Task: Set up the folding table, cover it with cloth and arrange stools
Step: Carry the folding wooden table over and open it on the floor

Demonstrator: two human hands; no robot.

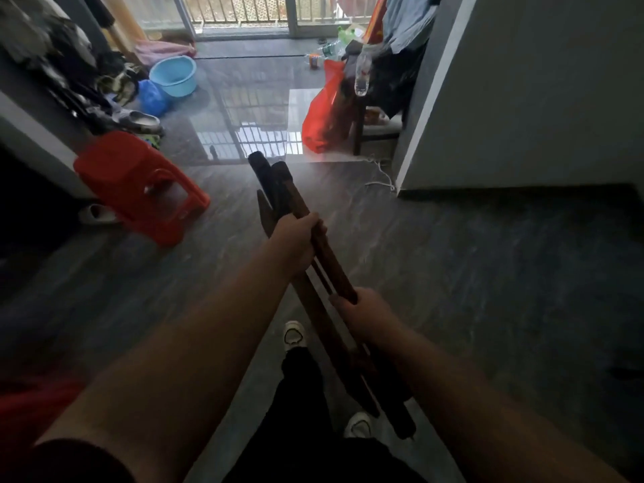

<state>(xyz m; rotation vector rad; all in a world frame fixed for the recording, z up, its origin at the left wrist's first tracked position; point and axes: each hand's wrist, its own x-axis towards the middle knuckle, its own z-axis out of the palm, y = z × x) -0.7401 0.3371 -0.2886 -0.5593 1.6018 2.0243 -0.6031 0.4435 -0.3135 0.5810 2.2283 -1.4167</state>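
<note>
Right now the person holds the folded wooden table frame [283, 190] off the floor [488, 291] in both hands, directly ahead of the body. Its long axis runs from low by the right hip, up and away to the dark ends, which point toward the lit balcony door [244, 12]. The left hand [299, 246] grips further along, fingers wrapped round the bundled slats near mid-length. The right hand [360, 313] is nearer the body, curled round the slats just behind it. The slats lie close together, so the frame looks not yet opened; spreading it probably means pulling the two hands apart or lowering the far ends first.

A red stool [139, 184] stands to the left, near but apart from the frame. No cloth or tabletop can be picked out.

Dark, glossy tile stretches ahead, with open space between the stool and the grey wall [522, 99] on the right. Further off sit a blue basin [173, 75] and a red bag [324, 113].
</note>
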